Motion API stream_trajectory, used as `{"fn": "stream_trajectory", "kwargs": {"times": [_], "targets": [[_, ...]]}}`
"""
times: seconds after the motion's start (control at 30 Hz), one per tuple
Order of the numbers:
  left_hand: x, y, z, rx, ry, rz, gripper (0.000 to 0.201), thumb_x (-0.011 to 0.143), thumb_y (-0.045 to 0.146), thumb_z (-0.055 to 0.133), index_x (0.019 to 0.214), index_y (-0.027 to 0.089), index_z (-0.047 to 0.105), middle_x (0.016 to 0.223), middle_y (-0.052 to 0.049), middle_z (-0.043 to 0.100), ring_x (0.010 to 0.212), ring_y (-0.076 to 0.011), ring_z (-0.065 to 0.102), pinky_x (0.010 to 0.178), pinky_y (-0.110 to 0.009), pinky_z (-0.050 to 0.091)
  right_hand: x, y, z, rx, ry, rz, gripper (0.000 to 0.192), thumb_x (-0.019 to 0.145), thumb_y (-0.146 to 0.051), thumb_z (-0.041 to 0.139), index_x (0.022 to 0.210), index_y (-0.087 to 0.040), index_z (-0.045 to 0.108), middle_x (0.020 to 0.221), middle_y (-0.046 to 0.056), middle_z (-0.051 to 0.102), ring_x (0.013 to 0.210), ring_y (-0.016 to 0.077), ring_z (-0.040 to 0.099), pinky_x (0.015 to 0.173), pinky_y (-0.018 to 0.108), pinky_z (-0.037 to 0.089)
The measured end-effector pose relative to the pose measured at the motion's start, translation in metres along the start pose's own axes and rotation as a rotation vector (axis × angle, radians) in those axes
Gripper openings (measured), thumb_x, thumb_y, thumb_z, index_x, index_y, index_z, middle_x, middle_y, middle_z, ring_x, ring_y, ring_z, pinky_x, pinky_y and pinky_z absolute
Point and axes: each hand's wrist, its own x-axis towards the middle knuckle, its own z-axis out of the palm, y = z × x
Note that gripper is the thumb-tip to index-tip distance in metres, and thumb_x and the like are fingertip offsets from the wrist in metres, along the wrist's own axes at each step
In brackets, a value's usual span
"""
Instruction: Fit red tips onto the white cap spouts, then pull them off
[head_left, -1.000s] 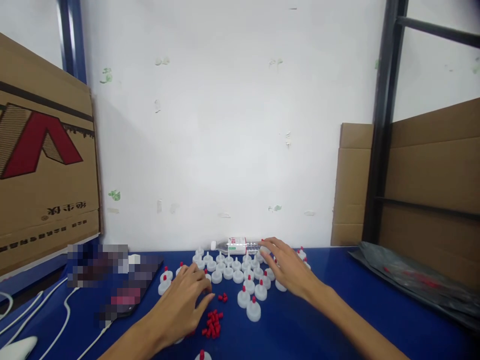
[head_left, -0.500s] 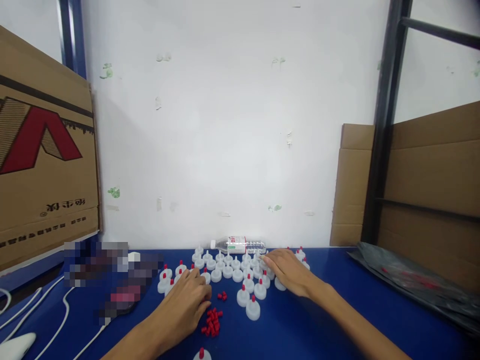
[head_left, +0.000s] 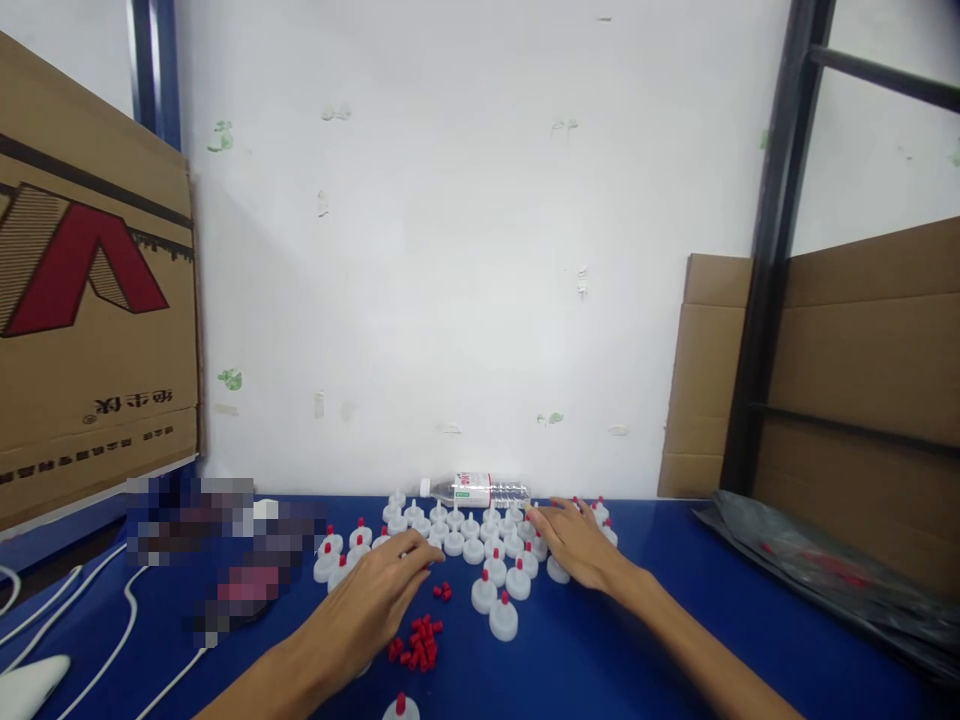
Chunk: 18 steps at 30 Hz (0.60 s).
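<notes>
My left hand [head_left: 384, 588] is closed in a pinch in front of the rows of white nozzle caps. A small red tip cap [head_left: 429, 566] shows at its fingertips. Beneath and to the right of this hand lies a pile of loose red tip caps [head_left: 421, 640], with a smaller group [head_left: 442, 592] just behind. My right hand [head_left: 576, 545] reaches over the right side of the white nozzle caps [head_left: 472, 550], thumb and fingers apart and hiding some of them. Some of the white caps carry red tips, like this front one [head_left: 503, 620]; several at the back have bare nozzles.
A clear plastic bottle [head_left: 472, 489] lies behind the caps against the white wall. Cables [head_left: 127, 620] and blurred items are at left, below a large cardboard box [head_left: 97, 300]. A dark plastic bag [head_left: 840, 580] lies at right. One red-tipped cap [head_left: 401, 708] stands at the near edge.
My left hand has moved right and slightly forward, its fingers now stretched into a pinch with a red tip cap. My right hand has shifted slightly right, its fingers opening. The view has tilted slightly.
</notes>
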Motion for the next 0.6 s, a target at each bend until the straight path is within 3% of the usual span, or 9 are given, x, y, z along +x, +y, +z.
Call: {"fn": "stream_trajectory", "kwargs": {"times": [0.13, 0.27, 0.33, 0.43, 0.53, 0.6], "targets": [[0.001, -0.002, 0.001, -0.003, 0.025, 0.013, 0.03, 0.1, 0.009, 0.045, 0.116, 0.025, 0.064, 0.107, -0.006, 0.07, 0.095, -0.0211, 0.071, 0.081, -0.03, 0.055, 0.002, -0.011, -0.019, -0.008, 0.126, -0.012, 0.049, 0.109, -0.047, 0.031, 0.115, -0.02, 0.071, 0.116, 0.011, 0.074, 0.123, 0.0333, 0.061, 0.111, 0.058, 0.035], [0.003, 0.001, -0.004, -0.003, 0.046, 0.023, 0.026, 0.103, 0.012, 0.044, 0.115, 0.024, 0.065, 0.106, -0.006, 0.071, 0.093, -0.021, 0.072, 0.078, -0.03, 0.056, -0.004, -0.035, -0.035, 0.012, 0.223, -0.062, 0.038, 0.105, -0.05, 0.044, 0.112, -0.018, 0.064, 0.111, 0.013, 0.071, 0.099, 0.0291, 0.067, 0.09, 0.046, 0.051], [0.004, 0.004, -0.007, -0.01, 0.07, 0.047, 0.026, 0.106, 0.016, 0.043, 0.119, 0.024, 0.064, 0.107, -0.006, 0.072, 0.093, -0.0204, 0.072, 0.078, -0.029, 0.056, -0.011, -0.053, -0.036, 0.035, 0.185, -0.18, 0.026, 0.103, -0.045, 0.053, 0.109, -0.022, 0.063, 0.108, 0.008, 0.071, 0.094, 0.0244, 0.068, 0.084, 0.038, 0.053], [0.004, 0.009, -0.008, -0.045, 0.146, 0.099, 0.025, 0.109, 0.019, 0.041, 0.121, 0.023, 0.063, 0.104, -0.005, 0.073, 0.092, -0.0186, 0.072, 0.078, -0.026, 0.056, -0.023, -0.08, -0.031, 0.06, 0.084, -0.45, 0.011, 0.101, -0.032, 0.059, 0.11, -0.026, 0.061, 0.109, 0.002, 0.07, 0.098, 0.0196, 0.067, 0.088, 0.032, 0.053], [0.003, 0.016, -0.006, -0.113, 0.195, 0.119, 0.02, 0.109, 0.023, 0.046, 0.116, 0.024, 0.065, 0.102, -0.003, 0.074, 0.092, -0.0174, 0.073, 0.081, -0.024, 0.056, -0.031, -0.1, -0.026, 0.099, 0.101, -0.647, 0.017, 0.102, -0.026, 0.058, 0.119, -0.024, 0.056, 0.115, 0.005, 0.069, 0.103, 0.0208, 0.067, 0.091, 0.034, 0.054], [0.003, 0.021, -0.006, -0.164, 0.21, 0.127, 0.017, 0.109, 0.024, 0.049, 0.111, 0.023, 0.066, 0.1, -0.003, 0.075, 0.091, -0.0166, 0.073, 0.082, -0.023, 0.056, -0.033, -0.105, -0.024, 0.125, 0.145, -0.683, 0.02, 0.103, -0.026, 0.057, 0.122, -0.022, 0.053, 0.116, 0.007, 0.068, 0.103, 0.0211, 0.067, 0.09, 0.034, 0.056]]}}
